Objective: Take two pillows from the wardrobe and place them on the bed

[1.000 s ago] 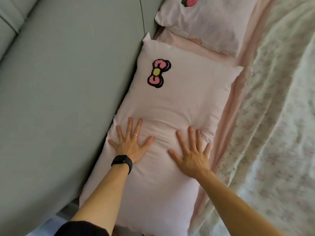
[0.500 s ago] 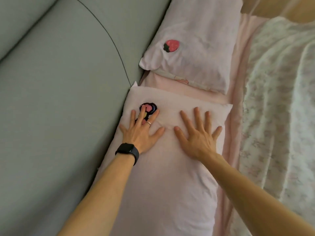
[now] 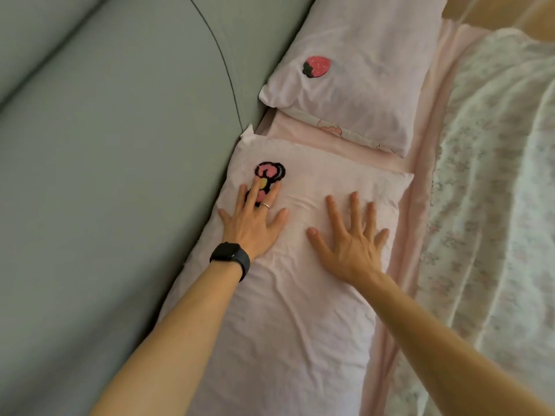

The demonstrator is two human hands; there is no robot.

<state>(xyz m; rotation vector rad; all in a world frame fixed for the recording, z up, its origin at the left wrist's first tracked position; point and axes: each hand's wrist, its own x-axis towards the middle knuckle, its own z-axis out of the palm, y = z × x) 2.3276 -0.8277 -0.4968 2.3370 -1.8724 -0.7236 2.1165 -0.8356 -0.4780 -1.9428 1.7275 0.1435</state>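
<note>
- Presently, both hands lie flat and spread on the near pillow (image 3: 300, 295), a pale pink one lying lengthwise along the grey-green padded headboard (image 3: 105, 175).
- Left hand (image 3: 252, 220): palm down, fingers splayed, grasping nothing; the fingers partly cover a pink, yellow and black bow patch (image 3: 270, 172) near the pillow's far left corner. A ring (image 3: 265, 205) sits on one finger and a black watch (image 3: 230, 256) on the wrist.
- Right hand (image 3: 351, 244): likewise palm down and open, fingers fanned, pressing on the pillow's right half, near its right edge; it grips nothing.
- Near pillow: its left side touches the headboard; the cover is creased below the hands and its near end runs out of view at the bottom.
- Far pillow (image 3: 360, 85): a second pale pink one with a red strawberry patch (image 3: 316, 66), resting beyond the first and also against the headboard. A strip of pink sheet (image 3: 315, 133) shows between the two pillows, so they appear to lie just apart, though the angle makes this uncertain.
- Flowered blanket (image 3: 495, 205): a pale, rumpled cover to the right of both pillows, with the pink sheet showing as a band along its edge.
- Both pillows rest on the bed at its head.
</note>
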